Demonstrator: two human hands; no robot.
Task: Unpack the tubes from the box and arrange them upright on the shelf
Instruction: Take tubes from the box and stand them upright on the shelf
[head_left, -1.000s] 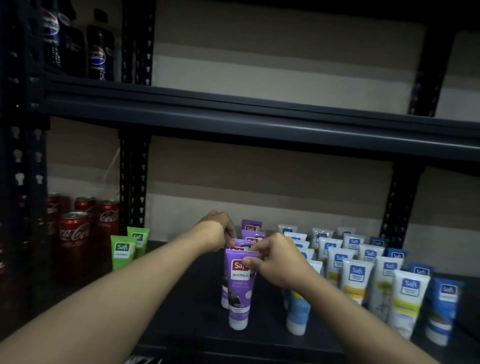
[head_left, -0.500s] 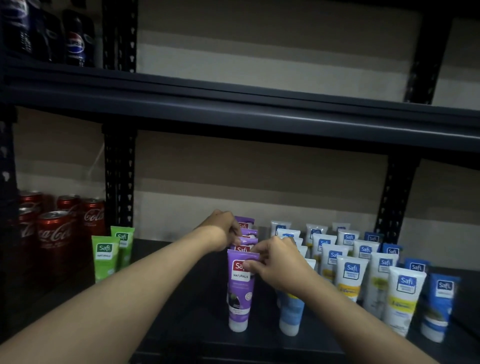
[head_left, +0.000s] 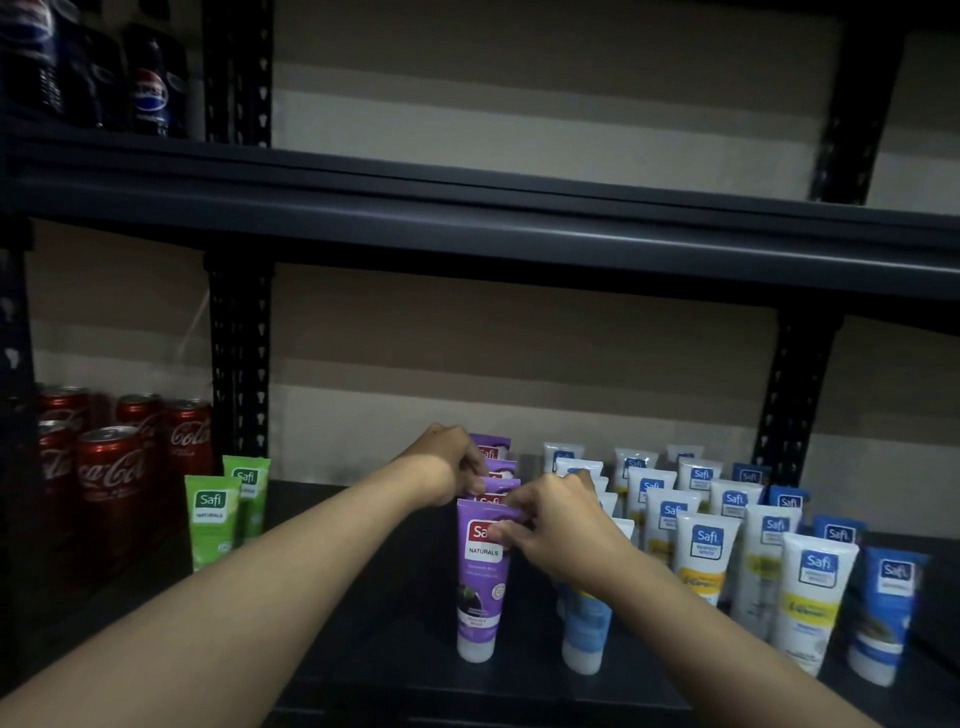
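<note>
- Left hand (head_left: 449, 465): fingertips hidden among the rear purple tubes (head_left: 491, 449); I cannot tell its grip.
- Right hand (head_left: 558, 525): grip pinches the front purple tube (head_left: 480, 587) at its crimped top.
- That tube stands upright, cap down, near the shelf (head_left: 374, 649) front, left of the white tubes (head_left: 706, 551).

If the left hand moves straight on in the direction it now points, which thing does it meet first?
The rear purple tubes: the left hand points forward and to the right, with its curled fingers at their tops. Whether it grips them is unclear.
</note>
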